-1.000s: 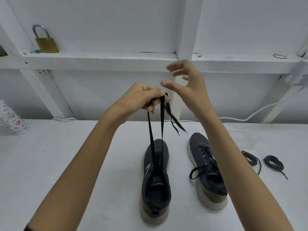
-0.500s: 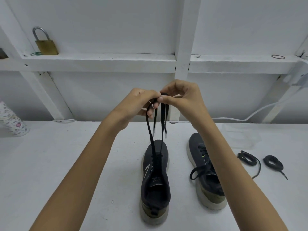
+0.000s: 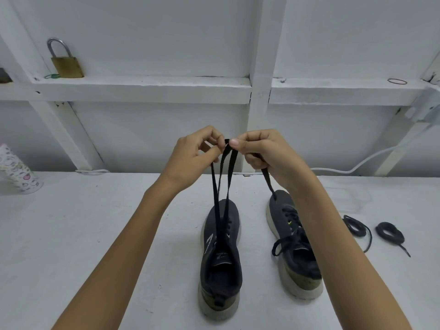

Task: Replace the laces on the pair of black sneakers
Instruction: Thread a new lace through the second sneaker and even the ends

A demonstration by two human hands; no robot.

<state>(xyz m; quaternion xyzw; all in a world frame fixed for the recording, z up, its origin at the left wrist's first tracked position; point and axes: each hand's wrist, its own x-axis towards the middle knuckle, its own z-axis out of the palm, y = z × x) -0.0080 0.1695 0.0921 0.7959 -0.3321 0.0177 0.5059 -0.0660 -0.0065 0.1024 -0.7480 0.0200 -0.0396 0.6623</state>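
My left grip [image 3: 192, 156] and my right grip [image 3: 266, 153] meet fingertip to fingertip above the surface [image 3: 95, 234], both pinching the same black lace [image 3: 229, 177] at its highest point. The left's fingers are curled in on it. The right clamps it between thumb and forefinger, and a loose tail runs through that palm and hangs below it. From the pinch two taut strands drop nearly straight down, narrowing into the eyelets of the left sneaker [image 3: 221, 258]. That shoe stands directly under the grips and a little toward me, toe pointing away, its length running away from me. So the lace's long axis is close to vertical, and neither hand is clearly nearer the shoe. I judge that any further pull goes up along that line, while threading means bringing an end down to the eyelets. The right sneaker [image 3: 292, 246] sits just beside it, laced and tied, partly under my right forearm. Two coiled laces [image 3: 354, 226] lie farther right.
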